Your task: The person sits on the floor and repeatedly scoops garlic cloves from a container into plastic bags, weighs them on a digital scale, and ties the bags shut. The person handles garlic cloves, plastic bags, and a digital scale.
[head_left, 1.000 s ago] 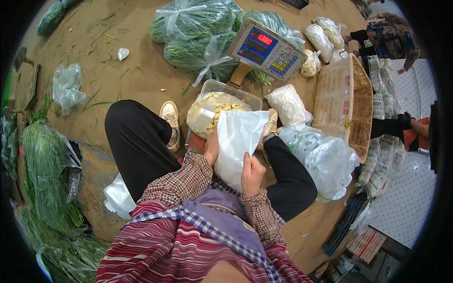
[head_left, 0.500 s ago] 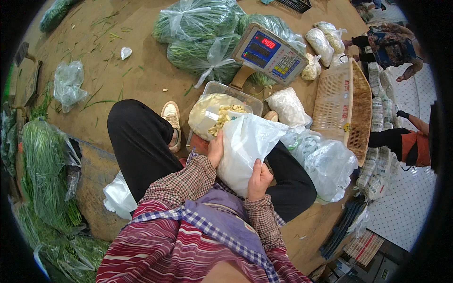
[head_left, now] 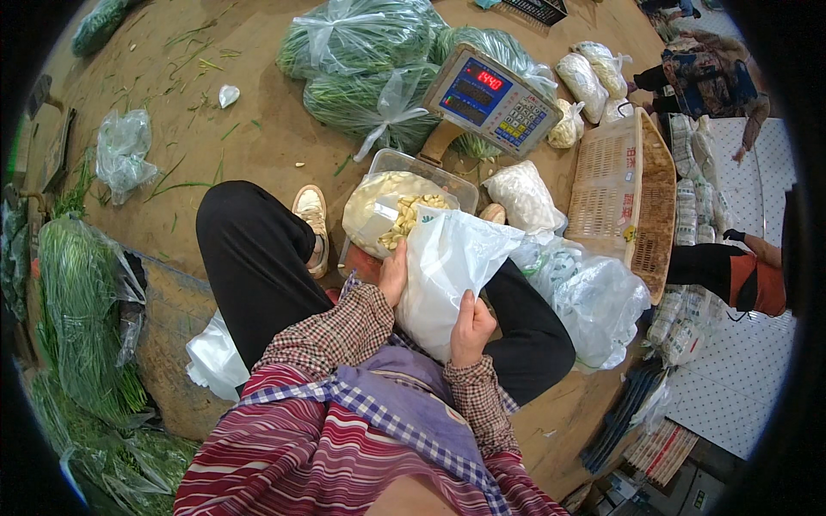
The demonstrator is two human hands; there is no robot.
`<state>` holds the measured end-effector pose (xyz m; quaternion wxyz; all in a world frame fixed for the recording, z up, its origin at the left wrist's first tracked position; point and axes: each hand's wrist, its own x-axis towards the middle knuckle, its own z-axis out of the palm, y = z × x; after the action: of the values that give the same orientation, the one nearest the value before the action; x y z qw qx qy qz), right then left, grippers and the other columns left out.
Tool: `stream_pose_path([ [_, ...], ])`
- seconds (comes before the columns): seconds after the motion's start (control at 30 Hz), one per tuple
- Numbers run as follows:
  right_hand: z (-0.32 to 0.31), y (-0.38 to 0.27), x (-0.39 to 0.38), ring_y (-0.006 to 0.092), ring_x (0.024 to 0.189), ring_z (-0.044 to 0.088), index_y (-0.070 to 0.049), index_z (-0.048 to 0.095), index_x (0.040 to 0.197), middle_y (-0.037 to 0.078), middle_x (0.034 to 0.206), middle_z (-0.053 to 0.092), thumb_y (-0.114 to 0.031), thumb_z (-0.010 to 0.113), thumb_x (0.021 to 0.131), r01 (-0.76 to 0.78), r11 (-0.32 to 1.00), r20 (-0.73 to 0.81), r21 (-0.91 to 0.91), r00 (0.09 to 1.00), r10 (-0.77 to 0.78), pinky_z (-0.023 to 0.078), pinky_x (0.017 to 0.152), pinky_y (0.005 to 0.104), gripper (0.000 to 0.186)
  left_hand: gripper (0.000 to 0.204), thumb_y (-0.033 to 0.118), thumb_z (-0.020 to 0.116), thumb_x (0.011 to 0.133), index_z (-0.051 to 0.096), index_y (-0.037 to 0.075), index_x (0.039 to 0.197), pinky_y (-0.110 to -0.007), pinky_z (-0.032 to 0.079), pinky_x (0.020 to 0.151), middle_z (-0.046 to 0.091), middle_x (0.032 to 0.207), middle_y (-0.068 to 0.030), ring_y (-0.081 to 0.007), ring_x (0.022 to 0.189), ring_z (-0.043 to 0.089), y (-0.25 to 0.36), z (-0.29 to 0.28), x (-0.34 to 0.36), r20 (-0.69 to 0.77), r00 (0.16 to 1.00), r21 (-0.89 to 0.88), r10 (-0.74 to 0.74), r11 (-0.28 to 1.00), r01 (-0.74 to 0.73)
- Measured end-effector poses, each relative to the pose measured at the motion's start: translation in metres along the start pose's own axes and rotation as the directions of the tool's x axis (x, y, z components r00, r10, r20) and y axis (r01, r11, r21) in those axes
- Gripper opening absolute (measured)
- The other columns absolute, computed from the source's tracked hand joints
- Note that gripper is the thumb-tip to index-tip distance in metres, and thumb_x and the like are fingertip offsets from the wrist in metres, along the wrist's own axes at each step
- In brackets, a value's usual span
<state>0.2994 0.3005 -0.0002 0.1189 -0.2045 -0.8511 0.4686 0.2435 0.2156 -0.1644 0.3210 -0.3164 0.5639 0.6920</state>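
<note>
A white plastic bag (head_left: 447, 267), bulging, rests on my lap between my knees. My left hand (head_left: 393, 273) grips its left side near the mouth, with the thumb beside the cloves. My right hand (head_left: 471, 328) pinches the bag's right side between thumb and fingers. Pale cloves that look like peeled garlic (head_left: 403, 225) lie at the bag's mouth, over a clear plastic tub (head_left: 465, 191). The tub stands below the tilted display of a scale (head_left: 492, 96), with red digits lit. How much the bag holds is hidden by its white film.
Bagged green stalks (head_left: 361, 43) lie beyond the scale, and more (head_left: 82, 301) at far left. A filled white bag (head_left: 523, 196) sits beside a tan plastic crate (head_left: 607, 193). Crumpled clear bags (head_left: 594, 301) lie by my right knee. Other people (head_left: 707, 73) are at the right.
The digits on the scale's display have changed. Both my hands keep their grip on the bag and have hardly moved. At the far right, a person's arm has shifted.
</note>
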Motion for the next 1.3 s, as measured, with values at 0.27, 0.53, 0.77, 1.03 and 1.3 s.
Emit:
stream_pose_path([
  [0.27,0.000,0.002,0.002,0.0060,0.044,0.027,0.001,0.037,0.053,0.003,0.044,0.029,-0.010,0.048,0.083,0.022,0.999,0.015,-0.032,1.000,-0.021,0.024,0.038,0.0272,0.033,0.078,0.057,0.024,0.080,0.052,-0.015,0.093,-0.037,0.036,0.083,0.052,0.095,-0.0304,-0.0368,0.097,0.049,-0.006,-0.004,0.001,-0.084,0.996,0.114,0.012,0.993,-0.002],
  [0.53,-0.005,0.019,-0.005,0.0056,0.044,0.026,0.001,0.034,0.052,0.002,0.044,0.028,-0.009,0.049,0.082,0.001,1.000,-0.031,-0.005,1.000,-0.001,0.023,0.038,0.0271,0.035,0.078,0.057,0.023,0.081,0.052,-0.014,0.094,-0.039,0.035,0.083,0.050,0.094,-0.0335,-0.0421,0.096,0.047,0.026,-0.001,-0.027,-0.123,0.991,0.265,0.051,0.964,-0.017],
  [0.77,-0.011,0.013,-0.015,0.0051,0.045,0.026,0.001,0.034,0.052,0.002,0.045,0.028,-0.007,0.048,0.082,0.007,1.000,-0.070,-0.022,0.998,-0.008,0.022,0.039,0.0266,0.034,0.070,0.053,0.022,0.083,0.053,-0.008,0.096,-0.038,0.036,0.081,0.054,0.091,-0.0285,-0.0387,0.093,0.049,0.034,0.003,-0.037,-0.068,0.986,0.311,0.149,0.943,-0.121],
  [1.03,-0.008,0.009,-0.020,0.0087,0.042,0.031,0.002,0.038,0.054,0.006,0.045,0.033,-0.005,0.048,0.080,0.062,0.997,-0.012,-0.035,0.998,-0.062,0.025,0.039,0.0287,0.029,0.068,0.055,0.027,0.082,0.051,-0.005,0.103,-0.032,0.040,0.078,0.056,0.099,-0.0167,-0.0263,0.091,0.053,0.014,0.002,-0.013,-0.004,0.992,0.190,0.128,0.974,-0.125],
  [1.3,-0.002,-0.011,-0.012,0.0062,0.046,0.033,0.005,0.050,0.066,0.002,0.048,0.041,-0.008,0.046,0.084,0.131,0.990,0.053,-0.048,0.990,-0.128,0.028,0.041,0.0254,0.023,0.061,0.053,0.030,0.083,0.040,0.005,0.119,-0.027,0.039,0.083,0.051,0.109,-0.0093,-0.0169,0.095,0.051,0.030,0.000,-0.024,0.474,0.874,-0.449,0.105,0.883,0.138],
])
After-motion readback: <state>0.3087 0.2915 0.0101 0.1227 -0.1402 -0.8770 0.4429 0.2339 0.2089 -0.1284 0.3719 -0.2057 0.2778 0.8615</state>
